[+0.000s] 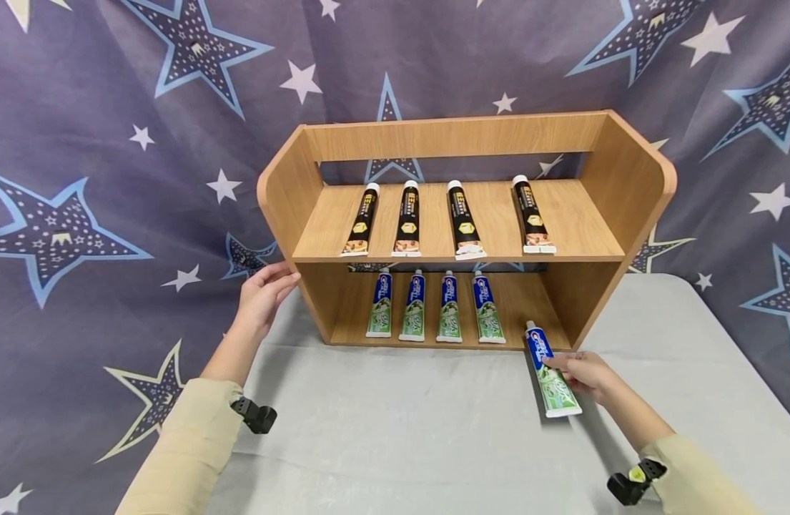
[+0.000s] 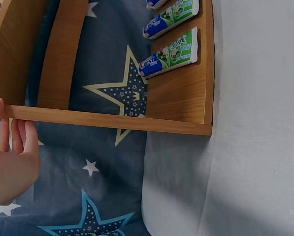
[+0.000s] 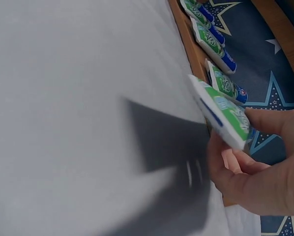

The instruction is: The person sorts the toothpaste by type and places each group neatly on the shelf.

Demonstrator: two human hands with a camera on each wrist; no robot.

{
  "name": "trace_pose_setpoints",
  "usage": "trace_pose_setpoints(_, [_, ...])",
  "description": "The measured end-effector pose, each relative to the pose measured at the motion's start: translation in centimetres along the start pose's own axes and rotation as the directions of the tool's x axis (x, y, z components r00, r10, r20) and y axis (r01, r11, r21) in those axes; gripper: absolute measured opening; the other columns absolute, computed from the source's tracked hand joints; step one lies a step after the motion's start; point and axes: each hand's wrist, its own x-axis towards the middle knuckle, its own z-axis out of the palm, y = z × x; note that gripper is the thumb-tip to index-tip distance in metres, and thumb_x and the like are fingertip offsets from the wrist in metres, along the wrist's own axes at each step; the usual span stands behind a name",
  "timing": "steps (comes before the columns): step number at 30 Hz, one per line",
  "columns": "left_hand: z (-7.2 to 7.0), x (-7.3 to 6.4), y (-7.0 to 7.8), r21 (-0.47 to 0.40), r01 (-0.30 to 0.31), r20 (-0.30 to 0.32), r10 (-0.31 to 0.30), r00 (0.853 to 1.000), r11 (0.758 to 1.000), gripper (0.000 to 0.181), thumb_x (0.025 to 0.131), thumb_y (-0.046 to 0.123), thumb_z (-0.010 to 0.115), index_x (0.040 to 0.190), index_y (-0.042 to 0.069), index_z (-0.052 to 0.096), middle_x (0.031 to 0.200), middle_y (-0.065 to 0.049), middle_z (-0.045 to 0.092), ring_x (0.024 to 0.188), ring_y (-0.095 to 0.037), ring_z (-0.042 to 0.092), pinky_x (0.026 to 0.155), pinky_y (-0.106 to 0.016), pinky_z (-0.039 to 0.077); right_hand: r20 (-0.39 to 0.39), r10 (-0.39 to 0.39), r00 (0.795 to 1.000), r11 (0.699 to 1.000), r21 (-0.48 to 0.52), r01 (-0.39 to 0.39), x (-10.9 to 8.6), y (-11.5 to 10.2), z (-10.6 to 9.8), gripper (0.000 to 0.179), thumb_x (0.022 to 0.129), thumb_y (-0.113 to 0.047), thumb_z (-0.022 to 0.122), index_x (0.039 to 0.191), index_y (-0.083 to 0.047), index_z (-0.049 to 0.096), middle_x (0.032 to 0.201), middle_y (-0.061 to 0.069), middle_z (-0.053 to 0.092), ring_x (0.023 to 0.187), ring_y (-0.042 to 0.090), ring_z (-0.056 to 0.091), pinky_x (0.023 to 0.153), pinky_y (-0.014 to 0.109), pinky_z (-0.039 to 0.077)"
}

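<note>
My right hand [image 1: 584, 373] pinches a blue-and-green toothpaste tube [image 1: 554, 383] between thumb and fingers, just in front of the lower shelf's right end. The tube's white cap points at the shelf and its flat end points towards me. In the right wrist view, the tube [image 3: 225, 115] is tilted above the table and its shadow falls beside it. My left hand [image 1: 264, 297] grips the left side panel of the wooden shelf [image 1: 459, 259]; the left wrist view shows the thumb on one face and the fingers [image 2: 30, 137] on the other.
Several matching toothpaste tubes [image 1: 415, 307] lie in a row on the lower board, caps to the back. Several black tubes [image 1: 407, 218] with white caps lie along the upper board. The shelf stands on a grey-white covered table [image 1: 401, 422] before a star-patterned curtain [image 1: 195, 179].
</note>
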Motion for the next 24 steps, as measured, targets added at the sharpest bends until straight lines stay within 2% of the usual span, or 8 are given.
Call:
trace_pose_setpoints(4, [0.0, 0.0, 0.0, -0.007, -0.002, 0.003, 0.002, 1.000, 1.000, 0.023, 0.087, -0.006, 0.063, 0.101, 0.011, 0.058, 0.089, 0.005, 0.063, 0.080, -0.001, 0.066, 0.082, -0.011, 0.056, 0.000, 0.011, 1.000, 0.999, 0.051, -0.011, 0.9, -0.7, 0.2, 0.038, 0.091, -0.022, 0.064, 0.112, 0.008, 0.055, 0.059, -0.012, 0.051, 0.053, -0.001, 0.046, 0.049, 0.013, 0.041])
trace_pose_setpoints(6, [0.0, 0.0, 0.0, -0.007, 0.000, 0.004, 0.000, 1.000, 1.000, 0.023, 0.087, -0.007, 0.063, 0.102, 0.010, 0.058, 0.089, 0.005, 0.063, 0.080, -0.001, 0.066, 0.082, -0.012, 0.056, -0.010, 0.020, 1.000, 0.998, 0.052, -0.020, 1.3, -1.1, 0.3, 0.030, 0.091, -0.023, 0.064, 0.102, 0.003, 0.055, 0.060, -0.011, 0.052, 0.054, 0.000, 0.048, 0.050, 0.014, 0.043])
trace_pose_setpoints(8, [0.0, 0.0, 0.0, 0.000, 0.004, 0.002, -0.004, 1.000, 1.000, 0.025, 0.087, -0.007, 0.062, 0.105, 0.009, 0.057, 0.090, 0.005, 0.062, 0.080, -0.001, 0.065, 0.082, -0.012, 0.056, -0.020, 0.021, 1.000, 0.999, 0.048, -0.020, 1.8, -1.4, 0.4, 0.028, 0.091, -0.024, 0.063, 0.098, 0.002, 0.053, 0.061, -0.011, 0.052, 0.056, 0.001, 0.050, 0.052, 0.015, 0.046])
trace_pose_setpoints(13, [0.1, 0.1, 0.1, 0.009, 0.011, -0.002, -0.011, 1.000, 1.000, 0.029, 0.087, -0.007, 0.062, 0.112, 0.006, 0.054, 0.091, 0.005, 0.062, 0.080, 0.000, 0.066, 0.083, -0.012, 0.056, -0.060, -0.003, 0.998, 0.999, 0.045, 0.005, 2.8, -2.3, 0.7, 0.043, 0.092, -0.025, 0.061, 0.112, 0.011, 0.050, 0.066, -0.008, 0.055, 0.060, 0.004, 0.055, 0.057, 0.019, 0.052])
trace_pose_setpoints(19, [0.1, 0.1, 0.1, -0.002, 0.007, -0.011, -0.007, 1.000, 1.000, 0.025, 0.087, -0.008, 0.061, 0.106, 0.008, 0.056, 0.090, 0.005, 0.062, 0.079, -0.001, 0.065, 0.082, -0.011, 0.056, -0.116, -0.020, 0.993, 0.993, 0.110, 0.033, 4.2, -3.7, 1.3, 0.056, 0.092, -0.020, 0.061, 0.127, 0.018, 0.040, 0.075, -0.005, 0.055, 0.064, 0.004, 0.056, 0.059, 0.019, 0.053])
trace_pose_setpoints(24, [0.1, 0.0, 0.1, -0.003, 0.017, -0.014, -0.017, 1.000, 1.000, 0.025, 0.087, -0.007, 0.062, 0.106, 0.008, 0.056, 0.091, 0.004, 0.061, 0.080, -0.001, 0.066, 0.082, -0.011, 0.056, -0.199, 0.012, 0.980, 0.990, 0.137, 0.016, 5.8, -4.8, 1.7, 0.068, 0.091, -0.018, 0.063, 0.136, 0.018, 0.028, 0.097, 0.006, 0.051, 0.065, 0.005, 0.055, 0.059, 0.018, 0.054])
